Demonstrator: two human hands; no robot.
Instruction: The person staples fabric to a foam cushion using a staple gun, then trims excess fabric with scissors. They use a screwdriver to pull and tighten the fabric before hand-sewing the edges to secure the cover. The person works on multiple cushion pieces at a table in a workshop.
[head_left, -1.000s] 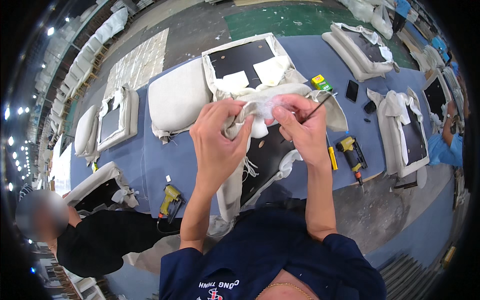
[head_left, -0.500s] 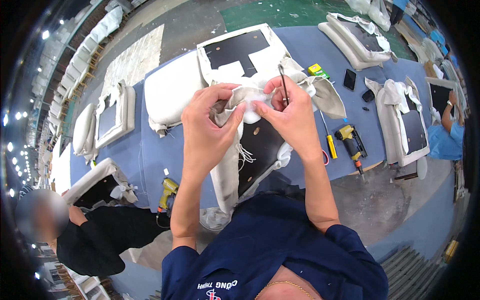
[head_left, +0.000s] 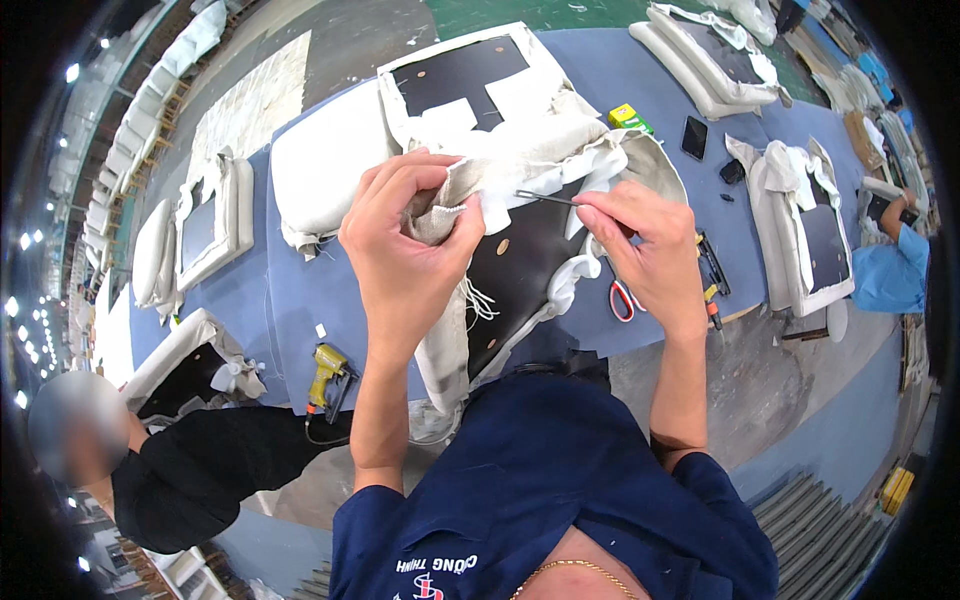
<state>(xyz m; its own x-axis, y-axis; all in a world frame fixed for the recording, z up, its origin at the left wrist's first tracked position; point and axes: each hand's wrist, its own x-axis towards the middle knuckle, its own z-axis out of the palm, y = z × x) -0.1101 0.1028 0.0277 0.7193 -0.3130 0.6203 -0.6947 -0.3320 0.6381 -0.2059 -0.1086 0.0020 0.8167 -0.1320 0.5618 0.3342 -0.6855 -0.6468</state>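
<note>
My left hand [head_left: 405, 230] pinches the folded edge of beige fabric [head_left: 437, 218], thumb and fingers closed around it. White stuffing [head_left: 494, 210] shows at the fabric's opening, next to that thumb. To the right, my right hand [head_left: 645, 245] is closed on a slim dark metal tool [head_left: 545, 197] with a slotted, loop-like tip. The tip points left toward the stuffing; whether it touches is unclear. Beneath both hands lies an upholstered seat frame with a dark board [head_left: 520, 258], white padding along its side and loose white threads [head_left: 480, 300].
Olive nail guns lie left [head_left: 327, 375] and right, the right one [head_left: 712, 275] partly behind my hand. Red-handled scissors [head_left: 622, 300], a phone [head_left: 694, 138] and a green-yellow box [head_left: 628, 118] rest on the blue table [head_left: 290, 340]. A co-worker in black [head_left: 220, 465] is at left.
My right hand has drawn away from the stuffing, rightward and down. The tool swung from upright to pointing left. My left hand keeps its hold on the fabric. Scissors show more fully.
</note>
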